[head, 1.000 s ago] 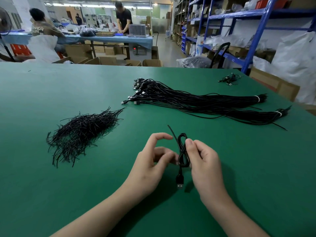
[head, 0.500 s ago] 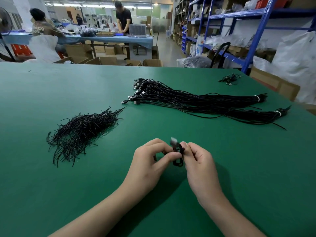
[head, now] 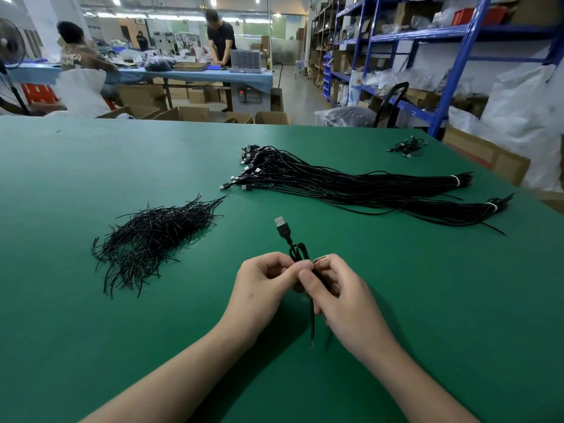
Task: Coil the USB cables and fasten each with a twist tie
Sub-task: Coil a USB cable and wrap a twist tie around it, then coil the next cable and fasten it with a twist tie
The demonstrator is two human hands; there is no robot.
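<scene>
A single view, from a camera worn on the person's head, faces forward and down across the green table [head: 91, 331]. It sits close over the near edge: both forearms enter from the bottom, and the left hand [head: 262, 288] and right hand [head: 341, 297], pinching the USB cable [head: 292, 253], lie just below the frame's centre. The wide lens (uprights lean at the right edge) also reaches past the table's far edge to the blue shelving [head: 457, 71], far right, and a blue-topped bench [head: 195, 75], far left.
</scene>
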